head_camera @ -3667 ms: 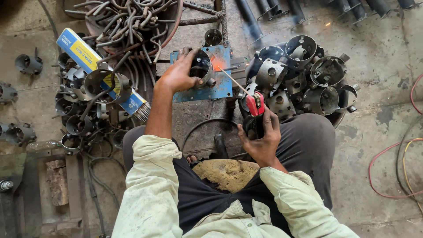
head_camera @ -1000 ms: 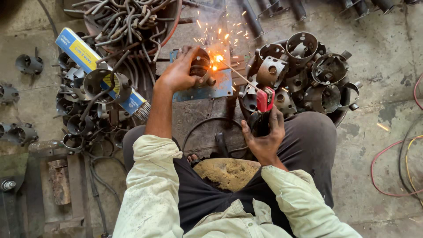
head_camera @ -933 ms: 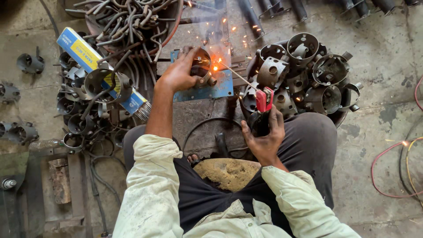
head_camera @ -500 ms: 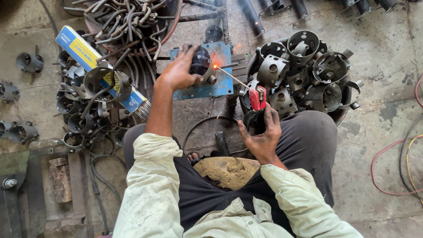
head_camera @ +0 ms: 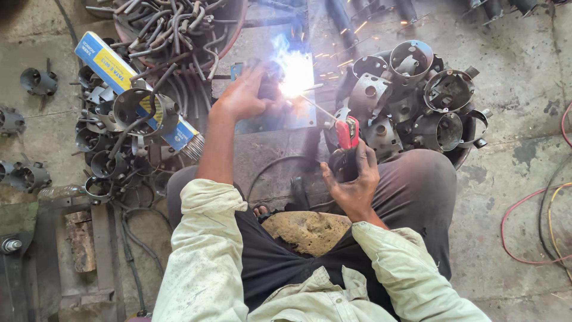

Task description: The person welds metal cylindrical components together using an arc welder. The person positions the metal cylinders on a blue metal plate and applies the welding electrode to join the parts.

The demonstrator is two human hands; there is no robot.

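On the blue metal plate (head_camera: 280, 116) laid over a stained concrete floor (head_camera: 518, 137), the left hand (head_camera: 241, 95) is clamped over a small dark round metal part (head_camera: 269, 88), pressing it down beside a white-blue welding arc (head_camera: 292, 77). Just below and to the right, the right hand (head_camera: 354, 182) is closed around a red-and-black electrode holder (head_camera: 347, 138), whose thin rod (head_camera: 316, 107) slants up-left into the arc, so the part lies under the left palm and up-left of the right fist. Round perforated grey metal housings (head_camera: 417, 95) are heaped to the right, bent steel rods (head_camera: 173, 30) and a blue-and-yellow carton (head_camera: 113, 65) lie to the left, and coloured cables (head_camera: 536, 226) curl at the far right. Half a second ago the rod tip only glowed orange; now the arc flares bright and sparks fly right.
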